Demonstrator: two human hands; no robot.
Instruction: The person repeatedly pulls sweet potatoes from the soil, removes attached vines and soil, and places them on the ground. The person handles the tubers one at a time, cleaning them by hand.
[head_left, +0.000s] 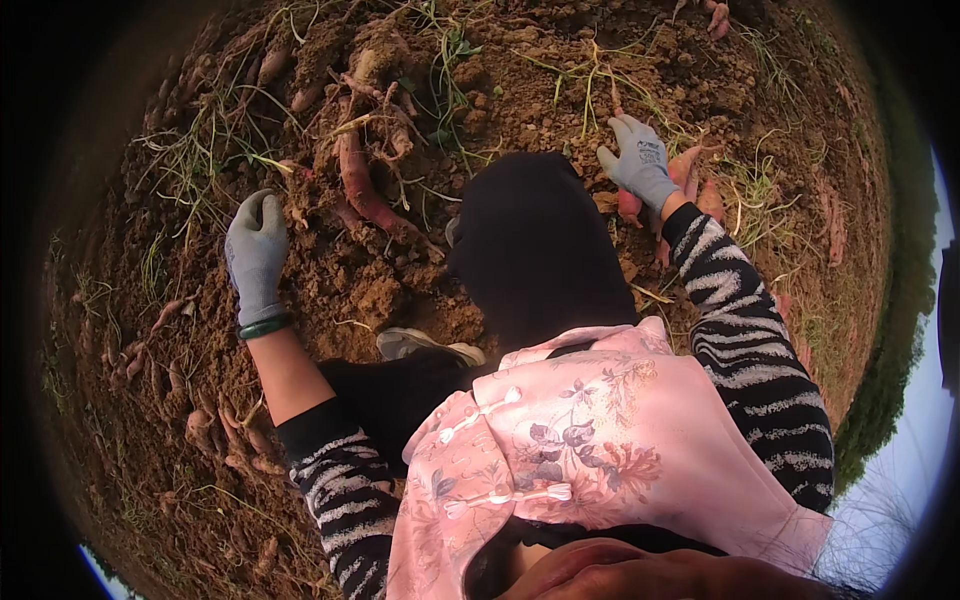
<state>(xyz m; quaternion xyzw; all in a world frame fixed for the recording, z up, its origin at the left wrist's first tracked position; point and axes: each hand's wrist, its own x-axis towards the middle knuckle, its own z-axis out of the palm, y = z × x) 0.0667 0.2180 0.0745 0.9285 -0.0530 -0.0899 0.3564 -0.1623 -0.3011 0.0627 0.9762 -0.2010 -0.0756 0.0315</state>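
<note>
My left hand, in a grey work glove with a dark green bangle at the wrist, is at the left beside a clump of sweet potatoes caked in soil. Its thumb and fingers are curled close together; whether anything is between them cannot be seen. A long reddish sweet potato lies to its right in the clump. At the right, my right hand, gloved too, reaches over the soil with fingers apart, its fingertips near the thin root end of a vine stem. Pink sweet potatoes lie beside and partly under that hand.
Loose brown soil with clods surrounds my bent, black-clad knee and a shoe. More sweet potatoes lie at the lower left. Cut green vines are strewn at the upper left, and a row of greenery borders the field at far right.
</note>
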